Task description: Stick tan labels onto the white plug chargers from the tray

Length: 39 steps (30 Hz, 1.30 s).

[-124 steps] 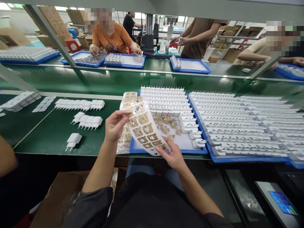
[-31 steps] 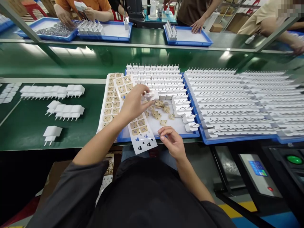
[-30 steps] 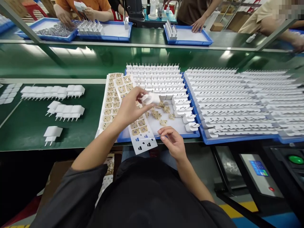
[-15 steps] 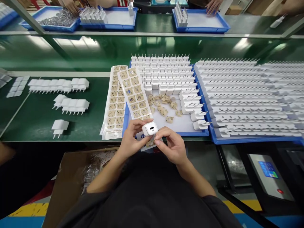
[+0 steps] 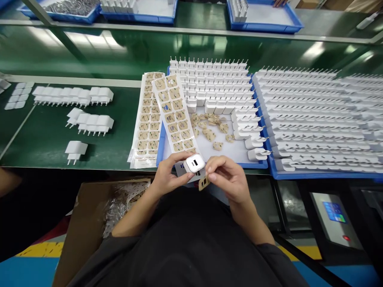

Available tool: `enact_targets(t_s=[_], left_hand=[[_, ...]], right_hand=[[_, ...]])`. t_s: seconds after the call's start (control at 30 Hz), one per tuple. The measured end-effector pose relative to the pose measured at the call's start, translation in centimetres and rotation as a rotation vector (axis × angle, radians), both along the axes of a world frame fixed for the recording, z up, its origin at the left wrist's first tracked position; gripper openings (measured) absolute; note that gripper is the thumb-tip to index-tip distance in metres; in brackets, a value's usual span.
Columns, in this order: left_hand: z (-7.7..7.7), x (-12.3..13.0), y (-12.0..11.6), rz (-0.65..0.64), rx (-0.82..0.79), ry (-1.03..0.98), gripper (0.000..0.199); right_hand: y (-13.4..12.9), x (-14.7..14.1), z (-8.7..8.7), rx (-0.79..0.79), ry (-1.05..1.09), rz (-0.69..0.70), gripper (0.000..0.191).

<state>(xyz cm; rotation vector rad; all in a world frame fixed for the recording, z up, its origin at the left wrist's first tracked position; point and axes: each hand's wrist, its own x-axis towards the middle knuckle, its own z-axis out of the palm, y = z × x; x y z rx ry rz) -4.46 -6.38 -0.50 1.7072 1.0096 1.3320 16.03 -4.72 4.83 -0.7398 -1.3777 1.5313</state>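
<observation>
A white charger plug point(image 5: 194, 163) is pinched between the thumb and fingers of my left hand point(image 5: 169, 173), its face with the dark port slot turned up toward me. My right hand point(image 5: 229, 177), just beside it, pinches a small tan sticker point(image 5: 204, 183) with dark cutouts, held apart from the charger. Below and behind the charger, a sticker sheet point(image 5: 174, 115) with rows of tan labels leans over the edge of a blue tray point(image 5: 161, 149). Loose tan pieces point(image 5: 209, 133) lie scattered inside that tray, in front of rows of upright white chargers point(image 5: 214, 85).
More sticker sheets point(image 5: 146, 119) are stacked left of the tray. White chargers point(image 5: 94, 123) stand in groups on the green bench at left. A second blue tray point(image 5: 326, 175) full of chargers sits right. Below the bench are a cardboard box point(image 5: 89, 215) and a screen panel point(image 5: 335, 219).
My right hand has drawn away to the right from the sheet, and the tan sticker now shows whole in its fingers. The view has tilted down slightly.
</observation>
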Motion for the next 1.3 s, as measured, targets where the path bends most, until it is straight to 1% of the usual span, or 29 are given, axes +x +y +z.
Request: enact_targets(t_s=[0.07,0.13,0.3,0.63,0.8,1.13,1.2,1.3], left_hand=[[-0.2,0.0,-0.2,-0.017,0.059,-0.003,0.051],[-0.2,0.1,-0.2,-0.022,0.114,0.021,0.051],[0.3,0.2,0.2,-0.039,0.184,0.049,0.055],[0.7,0.0,0.2,-0.055,0.188,0.065,0.057],[1.0,0.0,0.2,-0.045,0.205,0.103,0.055],[1.7,0.0,0.4,-0.020,0.275,0.155,0.055],[1.7,0.0,0.4,-0.015,0.289,0.164,0.056],[1.4,0.0,0.3,-0.004,0.313,0.163,0.056]], right_hand=[[0.2,0.0,0.2,0.030,-0.051,-0.151,0.005],[0.3,-0.1,0.4,0.039,-0.121,-0.207,0.005],[0.3,-0.7,0.7,0.020,-0.176,-0.178,0.005],[0.2,-0.9,0.5,0.041,-0.181,-0.184,0.003],[0.0,-1.2,0.5,0.080,-0.236,-0.226,0.004],[-0.5,-2.1,1.0,0.225,-0.390,-0.311,0.009],[-0.5,-2.3,1.0,0.295,-0.450,-0.336,0.009],[-0.3,-2.3,0.9,0.447,-0.573,-0.431,0.011]])
